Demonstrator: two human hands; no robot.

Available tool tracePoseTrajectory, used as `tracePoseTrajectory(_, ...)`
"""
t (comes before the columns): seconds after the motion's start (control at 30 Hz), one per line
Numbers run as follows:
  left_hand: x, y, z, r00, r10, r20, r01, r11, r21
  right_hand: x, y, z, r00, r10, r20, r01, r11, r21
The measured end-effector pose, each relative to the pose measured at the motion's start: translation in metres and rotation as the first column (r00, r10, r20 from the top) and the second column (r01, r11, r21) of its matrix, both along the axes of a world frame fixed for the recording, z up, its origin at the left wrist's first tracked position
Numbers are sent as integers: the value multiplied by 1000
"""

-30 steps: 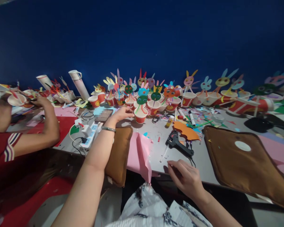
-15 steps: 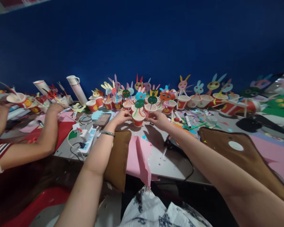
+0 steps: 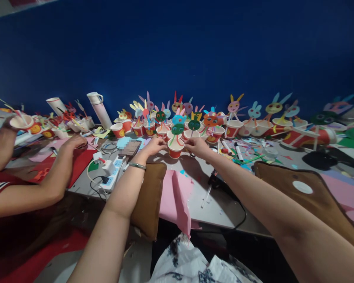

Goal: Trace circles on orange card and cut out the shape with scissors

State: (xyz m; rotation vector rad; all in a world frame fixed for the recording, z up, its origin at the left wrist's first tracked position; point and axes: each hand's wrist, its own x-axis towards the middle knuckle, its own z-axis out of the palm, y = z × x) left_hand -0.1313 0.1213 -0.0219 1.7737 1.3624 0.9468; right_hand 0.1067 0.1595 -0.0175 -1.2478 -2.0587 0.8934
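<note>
A red and white paper cup (image 3: 176,152) stands upright on the table straight in front of me. A green paper face (image 3: 177,129) on strips rises out of it. With its fingers closed at the cup's left side, my left hand (image 3: 155,147) grips it; a bangle circles that wrist. On the opposite side my right hand (image 3: 198,147) holds the same cup, its fingertips partly hidden. Close behind are several similar cups with paper animal heads, among them an orange bear-like face (image 3: 211,120) and a pink rabbit face (image 3: 233,106).
A phone (image 3: 130,148), a power strip (image 3: 115,173) and brown pouches (image 3: 149,196) lie around my arms. Pink paper (image 3: 175,196) overhangs the table's front edge. Paper scraps and markers (image 3: 238,152) are at right. At left, a co-worker's hand (image 3: 76,143) rests over red paper.
The view has shifted slightly, so things appear a little further right. Both my hands stay at the cup. The co-worker's nearer hand has moved closer and lower over the paper.
</note>
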Motion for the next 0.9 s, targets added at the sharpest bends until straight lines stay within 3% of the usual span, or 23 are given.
tracePoseTrajectory(0.4, -4, 2, -3, 1000, 6, 2, -6, 1000, 28, 3, -4, 7, 999, 16, -41, -19, 998, -64)
tracePoseTrajectory(0.6, -5, 6, -8, 1000, 5, 25, -6, 1000, 18, 4, -5, 9, 991, -59, -122, 57, 998, -19)
tracePoseTrajectory(0.9, -3, 1, -9, 996, -47, 74, 52, 997, -63, -20, 2, 9, 968, -35, -248, 52, 997, 62)
